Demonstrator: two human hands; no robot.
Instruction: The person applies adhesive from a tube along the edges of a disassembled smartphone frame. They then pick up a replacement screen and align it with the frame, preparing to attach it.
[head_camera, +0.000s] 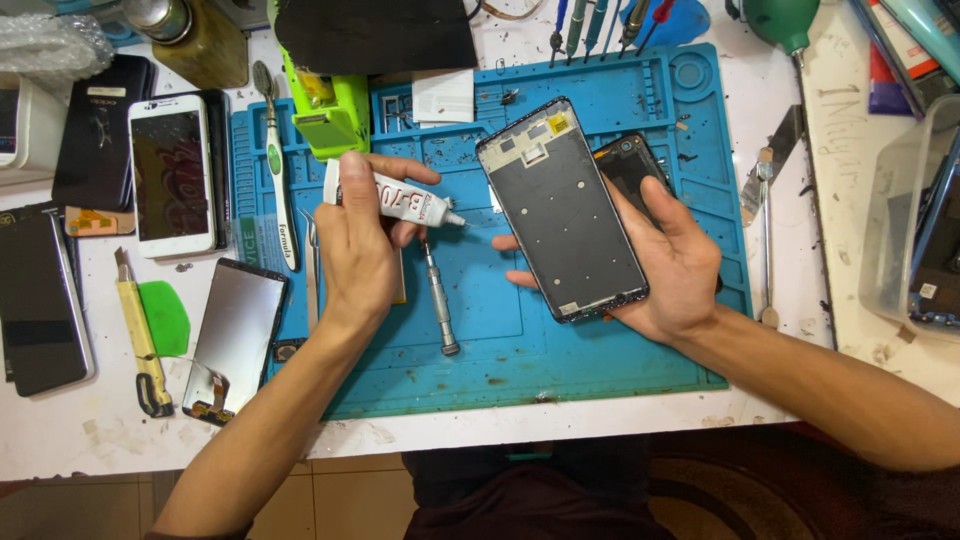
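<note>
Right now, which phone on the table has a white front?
The white phone left of the blue mat, lying face up. The other phones beside it are black.

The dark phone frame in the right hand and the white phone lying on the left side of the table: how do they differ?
The dark grey phone frame is held tilted in the right hand above the blue work mat; the white smartphone lies flat on the white table. The frame is open, without a screen, showing a bare plate; the white smartphone has its glass front in place. The frame has dark edges, the smartphone white ones. Both are flat rectangles.
</note>
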